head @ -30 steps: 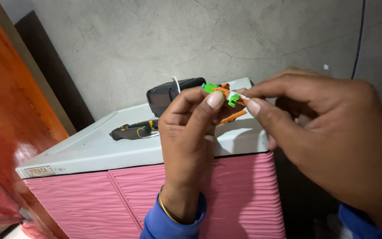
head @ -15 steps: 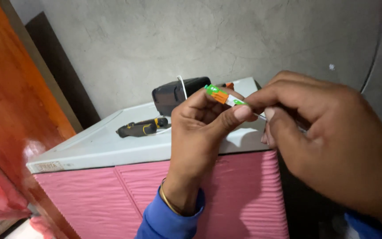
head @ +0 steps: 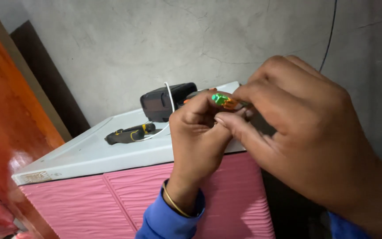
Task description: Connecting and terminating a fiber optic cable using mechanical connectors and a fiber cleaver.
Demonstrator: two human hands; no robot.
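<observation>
Presently we count two hands at work, both ours. Left hand: one, its grip pinched on one small green-and-orange piece, thumb and forefinger closed about it; one thin gold bangle at the wrist, one blue sleeve below. Right hand: one, fingertips closed on the same piece from the other side, so that both grips clasp it together. The piece sits in the air between the two hands, raised above the desk's far right corner; its exact kind we cannot tell.

On the white desk: one black boxy device near the wall, one white cord running across its front, one black-and-yellow hand tool lying flat just left of the device.

Below the top: pink ribbed panels, two showing. At left: one glossy orange-red door. Behind: one grey plastered wall, with one dark cable hanging down it at right.
</observation>
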